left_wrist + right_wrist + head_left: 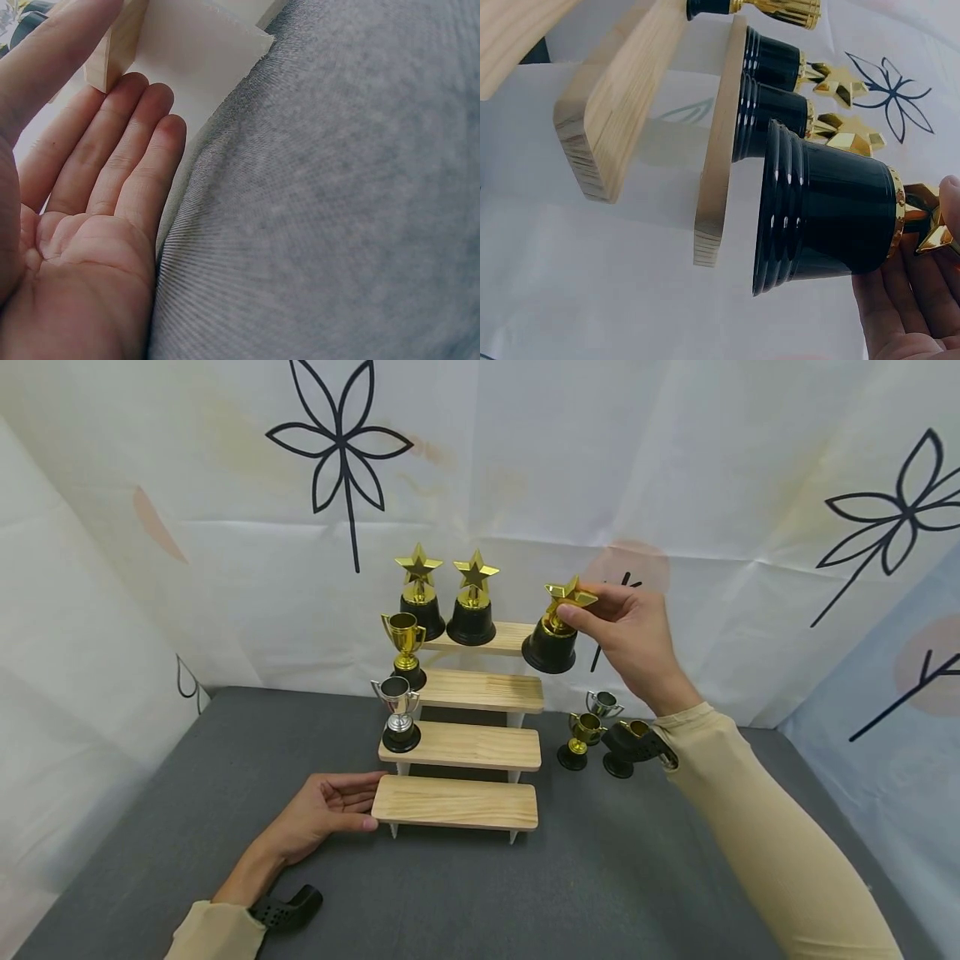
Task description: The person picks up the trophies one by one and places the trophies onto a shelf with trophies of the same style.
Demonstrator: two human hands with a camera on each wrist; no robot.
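My right hand (630,631) pinches a gold star trophy (551,647) by its star. In the right wrist view its black base (832,206) hangs a short gap from the top board (720,150), near that board's right end. Two more star trophies (420,610) (472,620) stand on the same board at the left and middle. My left hand (322,814) touches the left end of the lowest step of the wooden display stand (457,802), with fingers straight and thumb apart. A gold cup trophy (406,639) and a silver cup trophy (398,702) stand at the left ends of the middle steps.
Beside the stand on the right, small cup trophies stand on the grey table (600,877): a gold one (579,743), a silver one (602,703) and another gold one (621,764) partly behind the right wrist's camera. A white cloth (517,460) with flower drawings hangs behind.
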